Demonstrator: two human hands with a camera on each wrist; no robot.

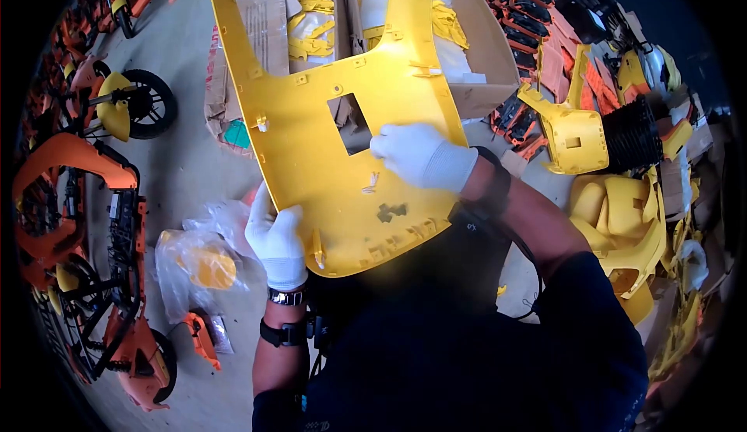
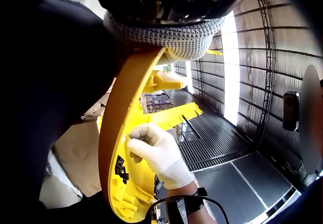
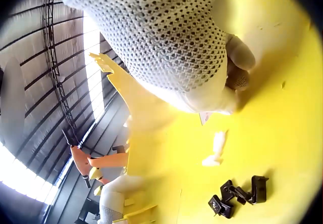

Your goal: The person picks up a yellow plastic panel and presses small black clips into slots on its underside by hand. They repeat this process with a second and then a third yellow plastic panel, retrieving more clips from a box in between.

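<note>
Left hand (image 1: 276, 237) curls round the panel (image 1: 303, 159) at lower centre, steadying it while the right hand (image 1: 420, 156) pinches its face with bent fingers

Panel in the middle, stock on every side.

The panel (image 1: 311, 175) stands before the person, its lower edge near the body and its two arms reaching away over the open cardboard box (image 1: 486, 58) behind it, in which more parts lie. The left hand (image 1: 276, 241) grips the panel's lower left edge. The right hand (image 1: 420, 156) lies on the panel's face, just right of the square opening (image 1: 348, 124) and above a clip (image 1: 391, 212) set in the panel. On the floor left of the left hand lies a bag of parts (image 1: 198, 261). Farther left stand scooter frames (image 1: 85, 222), with a wheel (image 1: 152, 103) behind them. To the right lies a heap of covers (image 1: 622, 222).
</note>
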